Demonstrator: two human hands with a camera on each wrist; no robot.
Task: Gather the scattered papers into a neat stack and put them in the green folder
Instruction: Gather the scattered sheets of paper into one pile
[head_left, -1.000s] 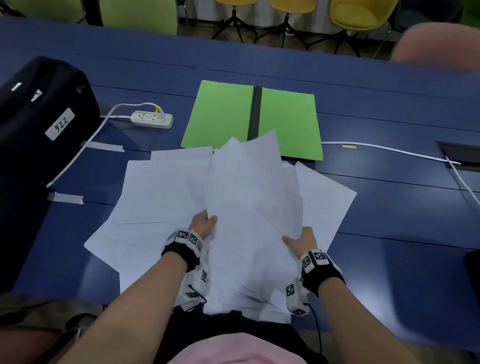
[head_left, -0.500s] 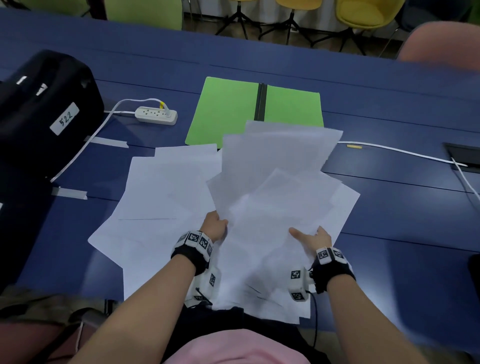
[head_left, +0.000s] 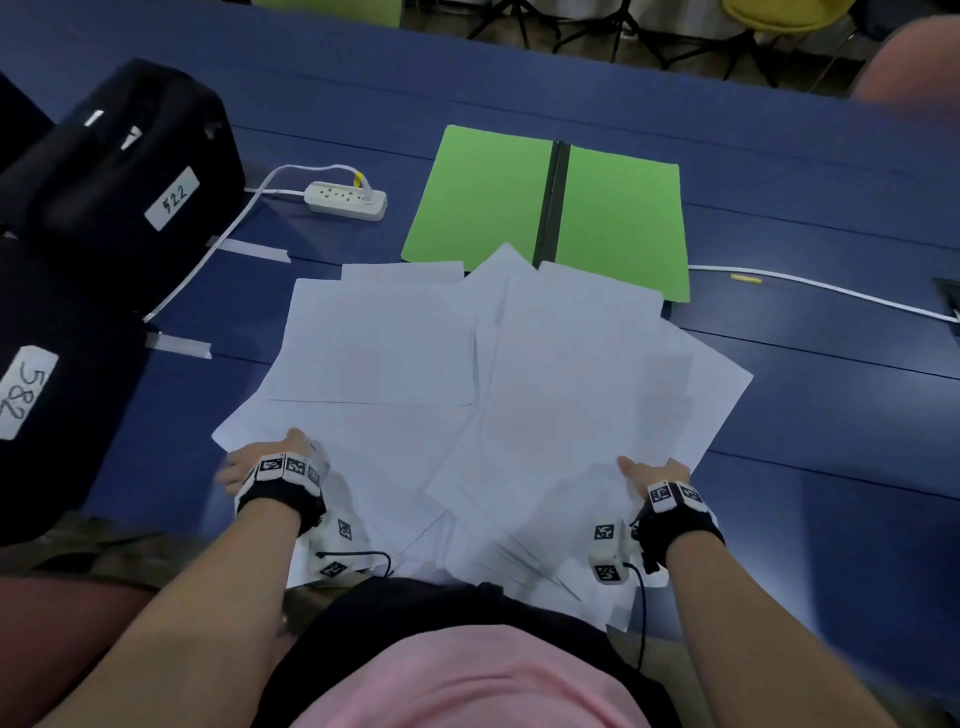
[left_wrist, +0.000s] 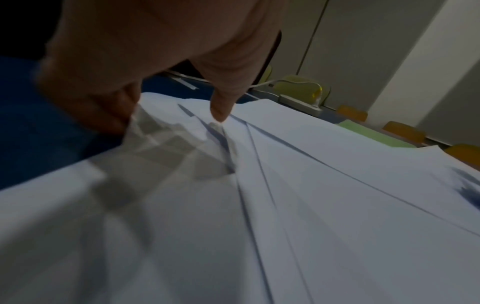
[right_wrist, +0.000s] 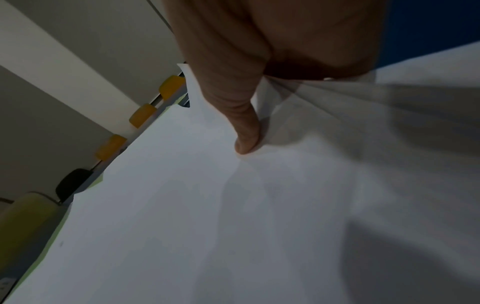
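Several white papers (head_left: 493, 395) lie fanned and overlapping on the blue table (head_left: 831, 415), and their near ends hang over the front edge. The open green folder (head_left: 483, 197) lies flat just beyond them, its near edge partly covered by sheets. My left hand (head_left: 262, 460) grips the left edge of the spread; in the left wrist view the thumb (left_wrist: 219, 111) sits on top and the fingers (left_wrist: 103, 111) curl under the sheets. My right hand (head_left: 652, 470) holds the right edge the same way, thumb (right_wrist: 246, 142) pressed on the top sheet.
Two black bags (head_left: 119, 176) with white number labels stand at the left. A white power strip (head_left: 347, 200) and its cable lie left of the folder. Another white cable (head_left: 831, 290) runs along the right. Chairs stand beyond the far edge.
The bundle held up in the middle now lies lower and flatter on the spread. My left hand has moved out to the left edge, my right hand slightly to the right.
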